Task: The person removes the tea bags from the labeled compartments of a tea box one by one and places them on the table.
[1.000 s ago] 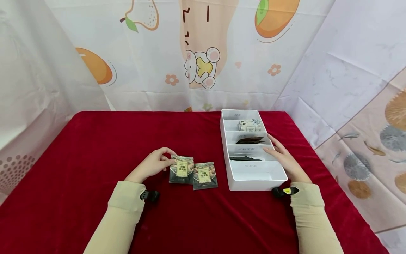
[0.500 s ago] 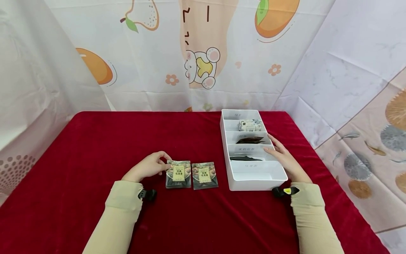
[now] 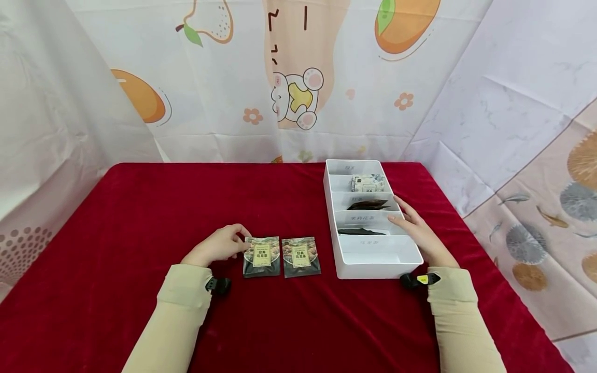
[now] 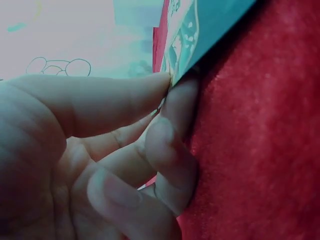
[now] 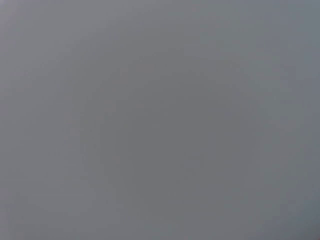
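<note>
1. Slid the left packet a bit farther left of the box since a second ago, together with the left hand. Can now see a slim strip of red cloth next to the right packet, versus practically edge to edge earlier.
2. Got the left packet pinched at its back corner, on the side away from the box, between thumb and finger of the left hand. Can spot the other fingers bent just below the thumb in the left wrist view, close to the cloth.
3. Lying label up left of the box: both packets, side by side, with the right packet nearer to it.
4. Holding the box by its right edge with the right hand, thumb over the rim, fingers along the outside. Can't tell how hard a squeeze; just grey blur from the right wrist view.
5. Inside the box, from the back, in separate sections: floral packets, brown packets, then something dark and flat. Faint writing on the dividers too.
6. Behind the box, a fruit-print curtain.
</note>
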`<state>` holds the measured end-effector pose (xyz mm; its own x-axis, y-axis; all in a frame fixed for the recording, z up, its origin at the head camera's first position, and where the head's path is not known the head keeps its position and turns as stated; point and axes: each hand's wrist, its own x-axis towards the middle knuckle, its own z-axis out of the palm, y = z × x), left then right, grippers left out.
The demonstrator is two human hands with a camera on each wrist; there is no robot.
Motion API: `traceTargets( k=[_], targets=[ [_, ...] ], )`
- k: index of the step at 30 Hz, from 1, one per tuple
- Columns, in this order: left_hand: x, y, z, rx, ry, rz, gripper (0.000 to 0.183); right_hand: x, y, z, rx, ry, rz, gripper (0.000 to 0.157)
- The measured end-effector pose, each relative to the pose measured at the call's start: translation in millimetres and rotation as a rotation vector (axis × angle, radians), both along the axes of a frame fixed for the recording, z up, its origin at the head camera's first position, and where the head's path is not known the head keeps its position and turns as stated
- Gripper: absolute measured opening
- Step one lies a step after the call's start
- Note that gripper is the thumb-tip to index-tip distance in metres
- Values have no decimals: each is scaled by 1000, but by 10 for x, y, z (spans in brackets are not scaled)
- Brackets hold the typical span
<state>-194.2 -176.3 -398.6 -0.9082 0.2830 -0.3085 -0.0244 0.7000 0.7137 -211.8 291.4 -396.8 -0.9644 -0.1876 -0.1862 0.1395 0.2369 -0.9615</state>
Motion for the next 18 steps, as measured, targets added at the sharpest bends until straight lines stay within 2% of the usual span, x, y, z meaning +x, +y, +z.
traceTargets(
  k=[8,18],
  targets=[
    [32,14,29,-32,-14,23,26,-10,-16,4,10,-1,-6,72],
    [43,27,49,-91,22,-6,29,1,-7,7,11,-3,0,73]
  ],
)
